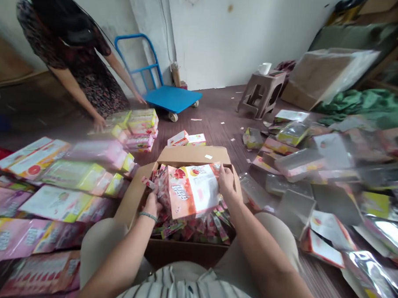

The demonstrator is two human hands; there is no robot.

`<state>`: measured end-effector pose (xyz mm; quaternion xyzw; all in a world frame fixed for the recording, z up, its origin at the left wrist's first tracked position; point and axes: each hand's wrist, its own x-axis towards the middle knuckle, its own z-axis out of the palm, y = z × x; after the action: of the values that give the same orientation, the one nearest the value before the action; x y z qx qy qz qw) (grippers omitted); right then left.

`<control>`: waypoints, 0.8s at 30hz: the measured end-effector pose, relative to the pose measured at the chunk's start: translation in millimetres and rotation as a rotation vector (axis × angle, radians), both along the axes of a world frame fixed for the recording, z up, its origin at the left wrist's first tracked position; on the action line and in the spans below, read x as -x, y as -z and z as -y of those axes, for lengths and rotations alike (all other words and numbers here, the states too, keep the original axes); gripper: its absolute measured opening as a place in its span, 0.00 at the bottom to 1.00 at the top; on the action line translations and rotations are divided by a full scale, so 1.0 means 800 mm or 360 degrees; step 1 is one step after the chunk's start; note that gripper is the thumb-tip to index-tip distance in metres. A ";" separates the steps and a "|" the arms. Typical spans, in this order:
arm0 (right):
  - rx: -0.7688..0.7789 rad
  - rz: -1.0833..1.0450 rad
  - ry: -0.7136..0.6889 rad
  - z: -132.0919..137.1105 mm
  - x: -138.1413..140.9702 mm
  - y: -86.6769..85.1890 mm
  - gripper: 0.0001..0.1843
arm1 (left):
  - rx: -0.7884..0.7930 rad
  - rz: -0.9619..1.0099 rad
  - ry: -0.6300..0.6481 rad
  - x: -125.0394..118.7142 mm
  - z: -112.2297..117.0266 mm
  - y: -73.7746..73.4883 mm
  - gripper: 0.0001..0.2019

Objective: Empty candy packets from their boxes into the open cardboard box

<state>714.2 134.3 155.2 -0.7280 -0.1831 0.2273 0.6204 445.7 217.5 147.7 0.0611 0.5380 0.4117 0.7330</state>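
Note:
A brown cardboard carton [194,155] stands open between my knees, filled with small pink and green sachets [212,226]. Over it I hold a printed orange, red and white box [193,190], tilted, with a white panel facing up. The fingers of my right hand [226,180] grip its right edge. At the box's left end is my left hand [152,205], its fingers curled around a bunch of sachets [163,187] beside the box opening. Whether that hand also grips the box wall is hidden.
Packed boxes [51,202] lie in rows at left, where another person [87,69] bends over a stack. Opened boxes [293,164] and clear plastic litter the floor at right. Ahead are a blue hand truck [173,97] and a stool [262,92] with a white cup [264,68].

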 end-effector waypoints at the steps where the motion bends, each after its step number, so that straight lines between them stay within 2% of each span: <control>1: 0.0020 -0.0014 -0.0023 0.003 -0.003 -0.002 0.32 | 0.0007 0.0053 0.0004 -0.002 0.000 0.001 0.24; 4: -0.0010 -0.0056 -0.0186 0.021 -0.009 -0.011 0.34 | -0.0019 0.0194 -0.0053 -0.012 -0.006 -0.005 0.24; 7: -0.0142 -0.0133 -0.0538 0.042 0.002 -0.019 0.39 | -0.0059 0.0296 -0.0143 -0.028 -0.012 -0.018 0.25; 9: -0.0259 -0.0238 -0.0825 0.052 0.023 -0.021 0.47 | -0.0145 0.0363 -0.0158 -0.042 -0.007 -0.026 0.25; 11: -0.0370 -0.0361 -0.1004 0.056 0.047 -0.020 0.64 | -0.0289 0.0447 -0.0051 -0.057 0.008 -0.029 0.25; 13: -0.0438 -0.0451 -0.0932 0.054 0.066 -0.020 0.77 | -0.0419 0.0474 0.0152 -0.066 0.026 -0.028 0.20; 14: -0.0452 -0.0472 -0.0826 0.050 0.070 -0.020 0.79 | -0.0448 0.0438 0.0246 -0.068 0.034 -0.028 0.17; 16: -0.0483 -0.0508 -0.0662 0.042 0.070 -0.023 0.73 | -0.0449 0.0272 0.0365 -0.063 0.044 -0.030 0.13; 18: -0.0513 -0.0505 -0.0582 0.035 0.061 -0.026 0.66 | -0.0393 0.0054 0.0428 -0.051 0.044 -0.039 0.16; 20: -0.0539 -0.0504 -0.0507 0.031 0.050 -0.030 0.59 | -0.0381 -0.0101 0.0542 -0.037 0.040 -0.056 0.21; 22: -0.0609 -0.0499 -0.0440 0.031 0.041 -0.034 0.52 | -0.0493 -0.0236 0.0699 -0.029 0.038 -0.078 0.24; 24: -0.0650 -0.0401 -0.0390 0.035 0.035 -0.038 0.44 | -0.0761 -0.0443 0.0846 -0.026 0.039 -0.101 0.24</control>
<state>686.3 106.5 185.5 -0.5262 -0.2333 0.3478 0.7401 466.4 186.5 228.2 0.4230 0.4865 0.3090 0.6993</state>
